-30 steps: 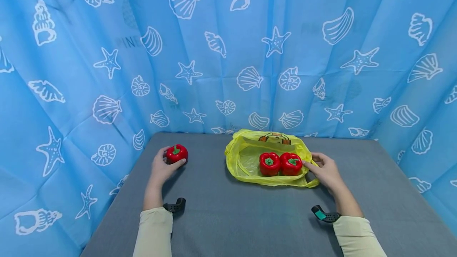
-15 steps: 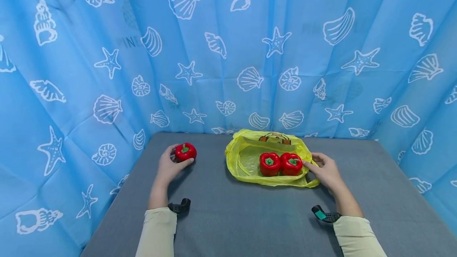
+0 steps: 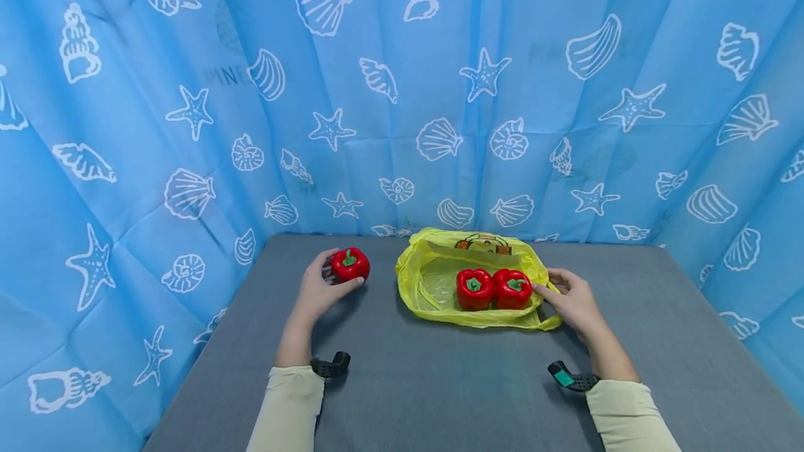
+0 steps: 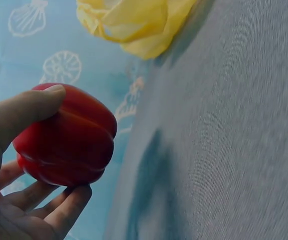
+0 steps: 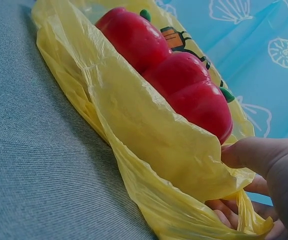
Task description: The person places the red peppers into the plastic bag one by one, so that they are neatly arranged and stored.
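My left hand holds a red bell pepper with a green stem between thumb and fingers. In the left wrist view this pepper is raised above the table, its shadow falling on the cloth. To its right lies a yellow plastic bag, spread with its mouth facing up. Inside the bag, two more red bell peppers sit side by side, one left and one right. My right hand pinches the bag's right edge, thumb inside by the right pepper and fingers behind the plastic.
The table wears a grey cloth. A blue curtain with white shells and starfish hangs along the back and both sides. Each wrist carries a black strap device, one left and one right.
My left hand has moved steadily rightward with the bell pepper, nearer the yellow bag. The right hand, the bag and its two peppers have stayed put.
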`<state>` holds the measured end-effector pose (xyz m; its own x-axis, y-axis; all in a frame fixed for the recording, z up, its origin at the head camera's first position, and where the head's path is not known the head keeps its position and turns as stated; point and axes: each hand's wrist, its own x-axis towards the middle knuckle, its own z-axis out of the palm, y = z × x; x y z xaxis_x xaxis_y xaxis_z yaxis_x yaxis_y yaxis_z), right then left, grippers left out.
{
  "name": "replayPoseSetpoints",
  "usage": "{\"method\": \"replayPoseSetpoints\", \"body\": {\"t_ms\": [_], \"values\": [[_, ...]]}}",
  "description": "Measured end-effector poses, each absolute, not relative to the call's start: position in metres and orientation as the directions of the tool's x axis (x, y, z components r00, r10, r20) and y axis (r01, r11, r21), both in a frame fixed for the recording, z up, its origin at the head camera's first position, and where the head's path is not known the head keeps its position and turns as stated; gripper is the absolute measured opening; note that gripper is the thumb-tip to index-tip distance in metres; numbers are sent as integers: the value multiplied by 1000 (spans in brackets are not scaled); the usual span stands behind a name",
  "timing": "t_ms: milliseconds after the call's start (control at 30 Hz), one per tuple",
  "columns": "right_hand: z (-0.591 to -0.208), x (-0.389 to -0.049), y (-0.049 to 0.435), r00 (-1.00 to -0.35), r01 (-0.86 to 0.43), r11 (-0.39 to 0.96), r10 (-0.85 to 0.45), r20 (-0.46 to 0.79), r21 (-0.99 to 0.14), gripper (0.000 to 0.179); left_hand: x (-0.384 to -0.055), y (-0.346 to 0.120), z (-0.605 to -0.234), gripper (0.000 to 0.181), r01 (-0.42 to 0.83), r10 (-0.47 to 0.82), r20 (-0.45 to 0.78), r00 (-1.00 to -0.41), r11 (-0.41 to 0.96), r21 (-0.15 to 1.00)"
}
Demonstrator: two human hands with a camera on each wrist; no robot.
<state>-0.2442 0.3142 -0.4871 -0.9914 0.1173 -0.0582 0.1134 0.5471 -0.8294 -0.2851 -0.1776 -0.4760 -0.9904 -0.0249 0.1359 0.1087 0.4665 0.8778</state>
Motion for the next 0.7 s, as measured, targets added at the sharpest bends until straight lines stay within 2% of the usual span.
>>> {"method": "replayPoseSetpoints", "body": {"t_ms": [700], "values": [[-489, -246, 315, -991, 119, 544, 115, -67, -830, 75, -279, -136, -467, 80, 182, 90, 158, -983, 440, 879]]}}
